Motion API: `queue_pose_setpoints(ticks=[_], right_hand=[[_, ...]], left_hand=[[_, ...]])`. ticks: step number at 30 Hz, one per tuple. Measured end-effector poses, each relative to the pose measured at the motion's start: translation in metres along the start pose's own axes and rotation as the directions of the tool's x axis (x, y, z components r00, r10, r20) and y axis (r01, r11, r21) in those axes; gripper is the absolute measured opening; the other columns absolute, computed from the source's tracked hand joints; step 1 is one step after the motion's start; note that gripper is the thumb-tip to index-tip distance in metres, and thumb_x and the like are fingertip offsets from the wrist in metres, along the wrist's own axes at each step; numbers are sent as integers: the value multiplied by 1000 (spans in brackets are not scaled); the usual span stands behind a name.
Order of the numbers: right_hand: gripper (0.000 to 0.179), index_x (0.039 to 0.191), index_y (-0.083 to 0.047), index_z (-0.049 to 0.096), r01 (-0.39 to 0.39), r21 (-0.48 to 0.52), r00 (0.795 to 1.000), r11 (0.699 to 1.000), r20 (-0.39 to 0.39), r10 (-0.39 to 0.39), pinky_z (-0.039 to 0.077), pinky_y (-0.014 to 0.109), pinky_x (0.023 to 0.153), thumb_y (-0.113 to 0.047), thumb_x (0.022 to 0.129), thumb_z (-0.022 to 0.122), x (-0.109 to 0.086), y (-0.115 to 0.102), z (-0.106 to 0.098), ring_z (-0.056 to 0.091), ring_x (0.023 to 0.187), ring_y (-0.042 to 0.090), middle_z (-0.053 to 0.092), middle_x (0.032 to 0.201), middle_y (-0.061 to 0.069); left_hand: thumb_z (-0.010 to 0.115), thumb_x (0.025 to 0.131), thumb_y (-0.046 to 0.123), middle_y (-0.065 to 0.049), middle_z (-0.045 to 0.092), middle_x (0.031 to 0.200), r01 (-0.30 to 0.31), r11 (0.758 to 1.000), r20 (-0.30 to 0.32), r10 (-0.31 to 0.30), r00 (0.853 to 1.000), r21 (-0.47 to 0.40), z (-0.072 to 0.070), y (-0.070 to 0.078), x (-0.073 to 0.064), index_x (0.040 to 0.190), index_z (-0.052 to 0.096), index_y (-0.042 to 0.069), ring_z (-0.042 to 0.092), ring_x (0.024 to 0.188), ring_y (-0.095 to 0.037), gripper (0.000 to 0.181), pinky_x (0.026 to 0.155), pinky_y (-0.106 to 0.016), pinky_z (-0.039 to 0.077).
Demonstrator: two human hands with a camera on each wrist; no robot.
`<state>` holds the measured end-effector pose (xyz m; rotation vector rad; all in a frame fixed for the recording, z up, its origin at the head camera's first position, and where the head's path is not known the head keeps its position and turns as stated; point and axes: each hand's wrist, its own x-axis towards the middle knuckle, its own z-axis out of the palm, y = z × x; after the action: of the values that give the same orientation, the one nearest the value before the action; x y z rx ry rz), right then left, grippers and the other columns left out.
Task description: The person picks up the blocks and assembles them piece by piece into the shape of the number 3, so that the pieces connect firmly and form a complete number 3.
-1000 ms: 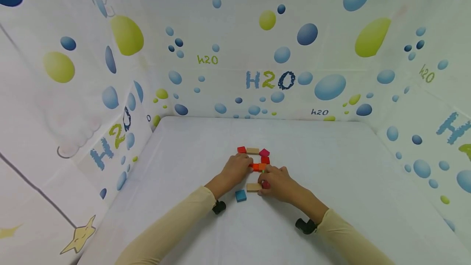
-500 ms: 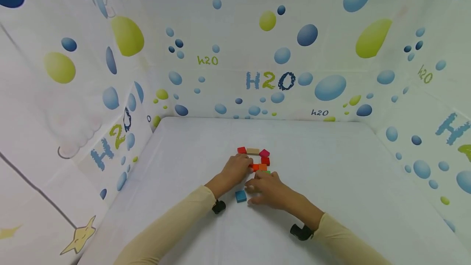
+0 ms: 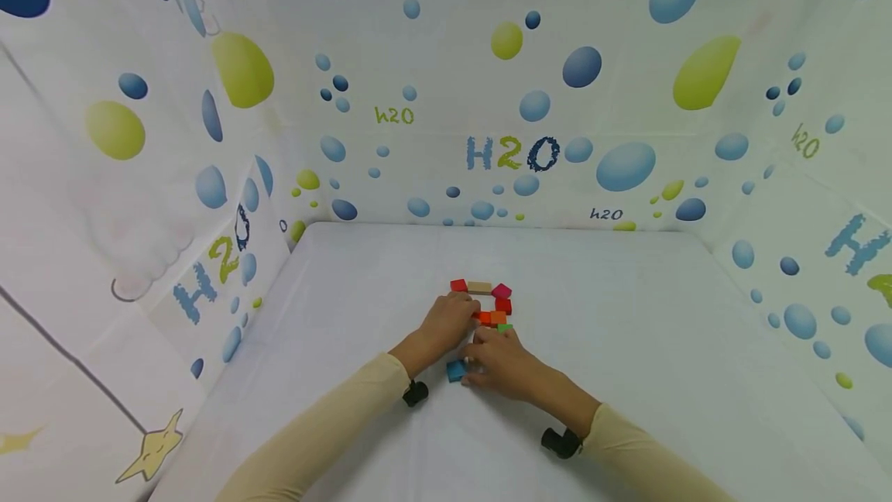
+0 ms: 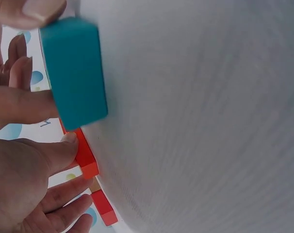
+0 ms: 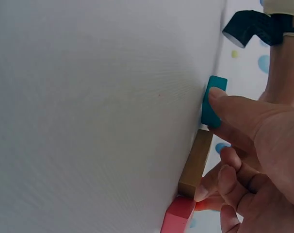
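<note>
My right hand (image 3: 505, 364) pinches a blue rectangular block (image 3: 456, 371) at the near end of a small block layout. In the right wrist view the thumb lies on the face of this blue block (image 5: 214, 102), with a finger behind it. A plain wooden block (image 5: 197, 160) and a pinkish-red block (image 5: 178, 216) line up beside it; the right hand hides both from the head view. My left hand (image 3: 446, 324) stays at the layout's left side. Its thumb and fingers hold an orange-red block (image 4: 84, 153) from both sides in the left wrist view.
At the far end lie a red block (image 3: 458, 285), a wooden block (image 3: 479, 288), a crimson pentagonal block (image 3: 502, 291) and another red block (image 3: 503, 306). An orange block (image 3: 498, 318) and a green block (image 3: 506, 328) follow. White cloth (image 3: 613, 293) covers the table.
My right hand has left the pinkish-red block, moved left and nearer, and taken hold of the blue block. The left hand has stayed in place.
</note>
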<state>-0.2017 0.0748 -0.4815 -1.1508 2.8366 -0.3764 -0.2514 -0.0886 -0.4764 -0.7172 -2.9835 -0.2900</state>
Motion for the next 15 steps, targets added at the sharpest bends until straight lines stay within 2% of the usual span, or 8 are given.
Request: queue_pose_setpoints(ticks=[4,9,15], right_hand=[[38,120,-23,79,8,-5,999,1000,-49,-8,36,34,79,-42,87,87,2,-1,1,53,103,8,57,100,-8],[38,117,-22,80,-9,-22,994,1000,-107,7,37,36,81,-43,86,88,4,-3,2,56,108,11,64,112,-4],[35,111,-20,81,-27,-37,990,999,-142,21,39,40,83,-44,86,88,8,-2,5,59,114,15,69,120,-3]], left_hand=[[73,101,17,-7,75,118,1,1000,1,-1,1000,22,0,0,1,116,75,12,67,112,-24,15,105,-43,55],[74,100,16,-7,75,117,3,1000,10,-3,1000,17,-2,1,-1,115,74,12,66,112,-25,16,105,-44,55],[75,99,17,-6,74,108,-11,1000,-1,11,1000,16,-2,1,-1,110,74,12,66,105,-24,12,99,-43,57]])
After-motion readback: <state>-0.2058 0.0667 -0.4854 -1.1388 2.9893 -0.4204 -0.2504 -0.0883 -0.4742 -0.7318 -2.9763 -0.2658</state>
